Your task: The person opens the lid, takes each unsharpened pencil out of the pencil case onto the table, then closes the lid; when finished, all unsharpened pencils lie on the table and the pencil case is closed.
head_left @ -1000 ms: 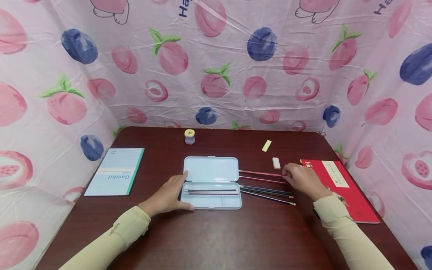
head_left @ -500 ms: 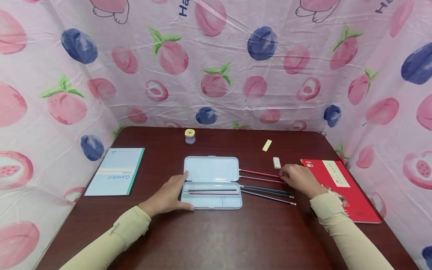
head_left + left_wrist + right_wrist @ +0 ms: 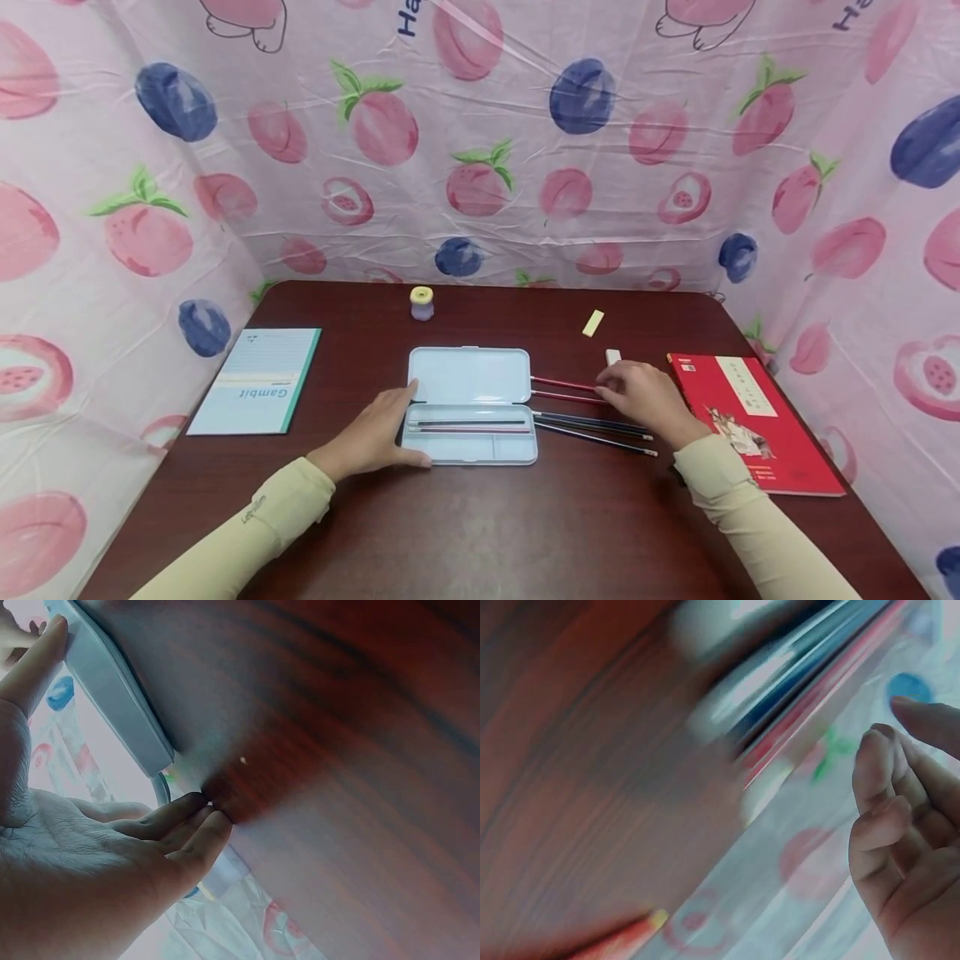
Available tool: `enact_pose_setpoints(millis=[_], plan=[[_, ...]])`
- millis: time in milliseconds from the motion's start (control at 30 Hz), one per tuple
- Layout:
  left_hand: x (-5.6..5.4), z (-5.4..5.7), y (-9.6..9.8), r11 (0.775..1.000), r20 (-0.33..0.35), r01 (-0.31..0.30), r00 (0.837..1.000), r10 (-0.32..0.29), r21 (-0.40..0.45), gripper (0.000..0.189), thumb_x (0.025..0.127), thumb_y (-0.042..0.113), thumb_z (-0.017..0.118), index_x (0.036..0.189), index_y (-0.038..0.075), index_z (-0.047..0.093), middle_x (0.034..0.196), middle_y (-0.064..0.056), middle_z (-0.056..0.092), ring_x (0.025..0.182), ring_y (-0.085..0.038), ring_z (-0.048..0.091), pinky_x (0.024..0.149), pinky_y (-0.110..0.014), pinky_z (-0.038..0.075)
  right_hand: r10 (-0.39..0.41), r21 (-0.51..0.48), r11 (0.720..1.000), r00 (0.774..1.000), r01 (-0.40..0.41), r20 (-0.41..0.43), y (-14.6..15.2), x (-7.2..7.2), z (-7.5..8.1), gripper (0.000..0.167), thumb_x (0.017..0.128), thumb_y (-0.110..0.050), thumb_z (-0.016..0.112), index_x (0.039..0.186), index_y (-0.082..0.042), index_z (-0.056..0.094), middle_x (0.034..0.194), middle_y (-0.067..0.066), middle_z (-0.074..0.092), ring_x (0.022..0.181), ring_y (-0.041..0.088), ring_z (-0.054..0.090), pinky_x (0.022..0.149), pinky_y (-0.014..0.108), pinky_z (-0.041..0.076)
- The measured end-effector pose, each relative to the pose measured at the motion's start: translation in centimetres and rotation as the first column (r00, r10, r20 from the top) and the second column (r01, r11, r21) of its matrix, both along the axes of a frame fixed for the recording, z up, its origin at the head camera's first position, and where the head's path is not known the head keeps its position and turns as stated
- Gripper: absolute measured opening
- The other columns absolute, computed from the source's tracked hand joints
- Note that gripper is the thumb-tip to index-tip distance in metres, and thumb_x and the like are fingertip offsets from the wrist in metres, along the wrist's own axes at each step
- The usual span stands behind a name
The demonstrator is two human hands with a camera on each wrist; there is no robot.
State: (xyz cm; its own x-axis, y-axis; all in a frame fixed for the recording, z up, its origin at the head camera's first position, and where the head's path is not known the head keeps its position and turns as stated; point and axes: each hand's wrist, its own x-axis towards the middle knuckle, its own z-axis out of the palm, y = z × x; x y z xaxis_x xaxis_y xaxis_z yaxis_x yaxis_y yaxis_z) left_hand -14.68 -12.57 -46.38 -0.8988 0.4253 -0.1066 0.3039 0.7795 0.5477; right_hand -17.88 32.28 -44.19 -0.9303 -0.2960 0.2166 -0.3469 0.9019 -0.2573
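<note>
In the head view, a light-blue pencil case [image 3: 468, 375] lies open, its lid folded back. Two slim pencils [image 3: 471, 428] lie inside. My left hand [image 3: 375, 433] rests at the case's left side, thumb along the near corner and fingers reaching to the lid; the left wrist view shows a fingertip on the case edge. My right hand [image 3: 645, 396] is over the far ends of two red pencils [image 3: 564, 383] right of the case. In the right wrist view its fingers [image 3: 874, 761] are loosely bent, with nothing visible between them and the thumb. Several dark pencils [image 3: 596, 427] lie nearer me.
A white eraser [image 3: 613, 357] is partly behind the right hand, with a yellow strip [image 3: 592, 323] beyond it. A red book [image 3: 795, 458] lies at right, a light-blue notebook [image 3: 255, 383] at left. A small yellow-and-purple pot [image 3: 422, 303] stands at the back.
My right hand has slid left along the red pencils, toward the case, and now overlaps the eraser in the head view. My left hand and the case have stayed put.
</note>
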Motion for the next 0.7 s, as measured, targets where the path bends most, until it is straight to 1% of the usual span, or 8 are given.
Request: enact_pose_setpoints(millis=[133,300,367,533,700], plan=[[-0.1,-0.1,0.0,1.0,0.0,-0.003,1.0,0.003,-0.003,0.129,0.077,0.051,0.095,0.17,0.004,0.019,0.172,-0.019,0.035,0.159,-0.039,0.034,0.128,-0.057,0.036,0.088,-0.11,0.99,0.996,-0.086,0.014,-3.3,1.0,0.4,0.014,0.087,-0.015,0.088,0.099,-0.011,0.083,0.083,-0.004,0.074,0.073,0.007,0.061,0.068,0.029,0.056],[0.0,-0.3,0.0,1.0,-0.002,0.0,1.0,0.0,-0.005,0.129,0.077,0.051,0.095,0.17,0.004,0.019,0.172,-0.019,0.035,0.159,-0.038,0.034,0.128,-0.056,0.036,0.189,-0.151,0.972,0.981,-0.18,0.05,-6.8,1.7,0.2,0.013,0.088,-0.016,0.088,0.1,-0.014,0.084,0.084,-0.008,0.073,0.073,0.003,0.058,0.066,0.023,0.053],[0.0,-0.2,-0.1,1.0,-0.004,0.0,1.0,0.0,-0.005,0.129,0.077,0.051,0.095,0.17,0.004,0.019,0.172,-0.019,0.036,0.159,-0.038,0.034,0.128,-0.056,0.036,0.228,-0.151,0.965,0.971,-0.216,0.065,-7.9,1.8,-0.1,0.014,0.089,-0.017,0.088,0.102,-0.015,0.084,0.086,-0.008,0.073,0.073,0.003,0.057,0.065,0.023,0.052],[0.0,-0.2,0.0,1.0,-0.009,0.002,1.0,-0.002,-0.002,0.129,0.077,0.051,0.095,0.17,0.004,0.02,0.171,-0.019,0.037,0.158,-0.038,0.035,0.127,-0.057,0.036,0.311,-0.12,0.947,0.946,-0.299,0.096,-9.9,1.7,-0.9,0.019,0.091,-0.021,0.086,0.109,-0.014,0.084,0.096,-0.005,0.076,0.076,0.002,0.058,0.07,0.022,0.054],[0.1,0.0,-0.1,1.0,-0.005,0.0,1.0,0.0,0.006,0.128,0.077,0.05,0.095,0.17,0.004,0.02,0.171,-0.019,0.036,0.158,-0.039,0.035,0.128,-0.057,0.036,0.363,-0.063,0.931,0.928,-0.358,0.087,-11.3,1.5,-1.4,0.019,0.091,-0.021,0.086,0.109,-0.014,0.084,0.097,-0.004,0.075,0.079,0.004,0.061,0.072,0.024,0.055]])
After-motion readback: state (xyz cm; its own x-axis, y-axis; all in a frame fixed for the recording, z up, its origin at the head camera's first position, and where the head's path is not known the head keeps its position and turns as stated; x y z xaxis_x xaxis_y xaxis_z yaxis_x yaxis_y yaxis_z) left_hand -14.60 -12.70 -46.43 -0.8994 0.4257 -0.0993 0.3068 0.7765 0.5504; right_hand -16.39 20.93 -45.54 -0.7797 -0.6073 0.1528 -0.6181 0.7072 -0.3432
